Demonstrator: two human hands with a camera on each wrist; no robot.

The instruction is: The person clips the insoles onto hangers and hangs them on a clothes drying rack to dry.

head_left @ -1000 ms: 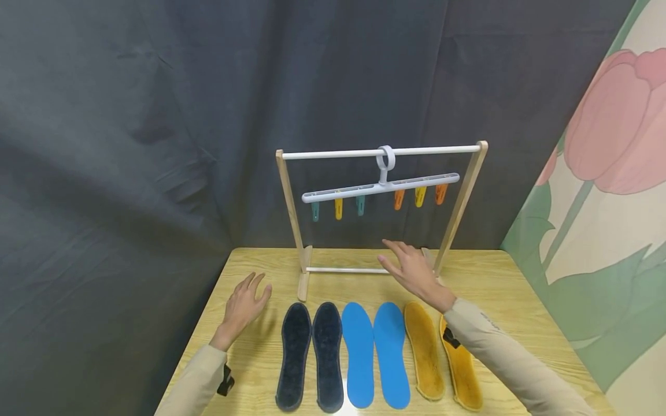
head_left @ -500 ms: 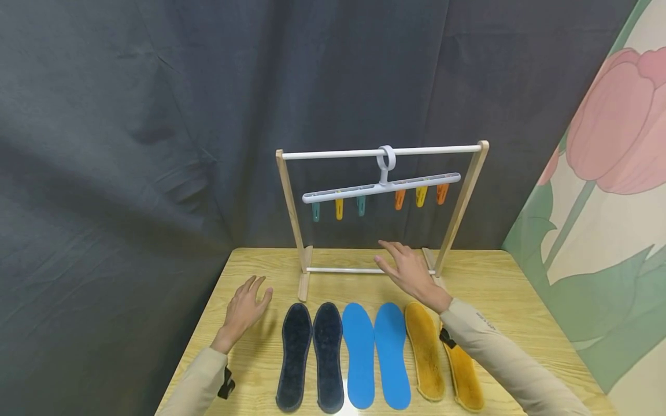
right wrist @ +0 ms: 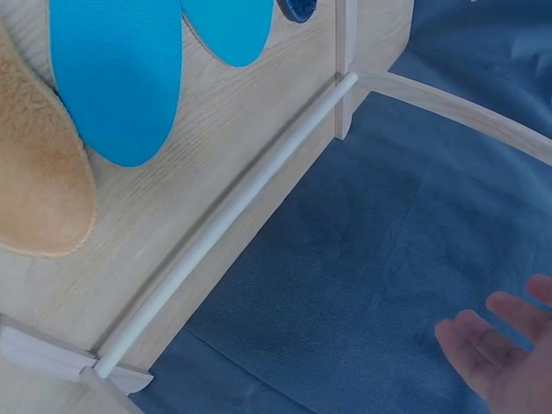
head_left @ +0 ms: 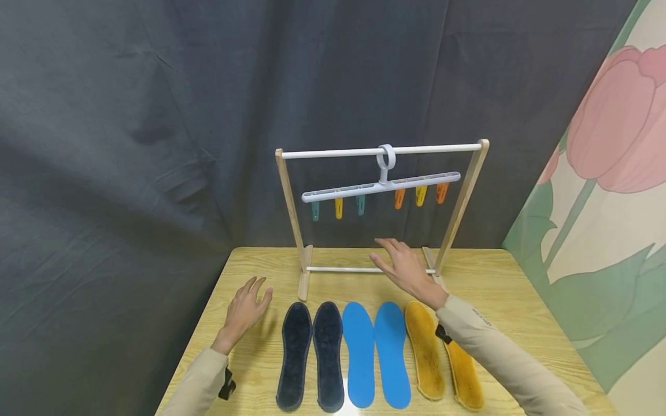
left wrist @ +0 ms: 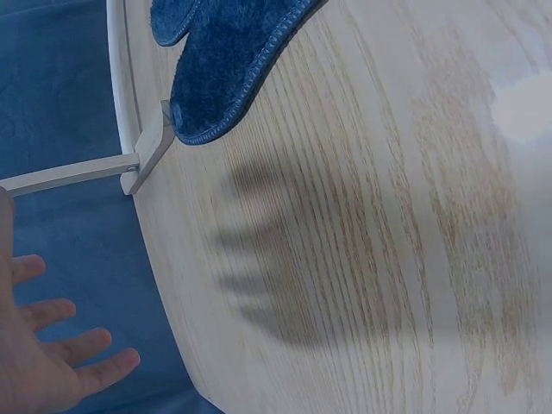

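My left hand (head_left: 243, 312) hovers over the left side of the table, fingers spread and nothing in them. Nearest to it lies a dark fuzzy insole (head_left: 293, 358), its stitched edge clear in the left wrist view. Beside that are a second dark insole (head_left: 328, 358), two smooth blue insoles (head_left: 358, 358) and two yellow fuzzy insoles (head_left: 425, 352), all side by side; the right sleeve covers part of the outer yellow one. My right hand (head_left: 408, 270), holding nothing, is raised before the rack with relaxed fingers. Above it hangs a pale clip hanger (head_left: 343, 192) with several coloured clips (head_left: 399, 199).
A wooden drying rack (head_left: 462, 202) with a white top rail (head_left: 333, 154) stands at the back of the table (head_left: 520, 323). The hanger's ring goes round that rail, and a lower bar (right wrist: 224, 220) joins the feet. Dark cloth (head_left: 156, 144) hangs behind; a tulip-patterned surface (head_left: 614, 127) borders the right.
My right hand has drifted slightly left in front of the rack. The left hand has sunk a touch and otherwise keeps its place. Insoles and hanger stay put.
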